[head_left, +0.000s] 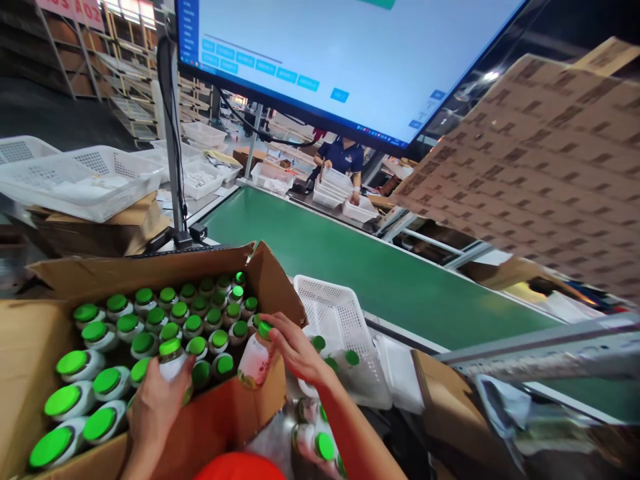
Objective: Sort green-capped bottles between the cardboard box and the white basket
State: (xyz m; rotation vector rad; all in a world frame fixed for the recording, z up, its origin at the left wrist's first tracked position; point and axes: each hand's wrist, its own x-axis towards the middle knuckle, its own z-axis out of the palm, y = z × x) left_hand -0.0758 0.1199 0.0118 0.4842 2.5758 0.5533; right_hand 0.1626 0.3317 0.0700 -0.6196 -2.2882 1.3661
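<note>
An open cardboard box in front of me holds several white bottles with green caps. My left hand is wrapped round one bottle standing in the box, fingers closed on it. My right hand grips another green-capped bottle with a pinkish label, lifted and tilted over the box's right wall. A white perforated basket sits right of the box with a few bottles inside.
A green conveyor belt runs diagonally beyond the box. A large monitor hangs overhead. A printed cardboard sheet fills the right. White baskets sit at left. Another person in dark blue handles trays at the belt's far end.
</note>
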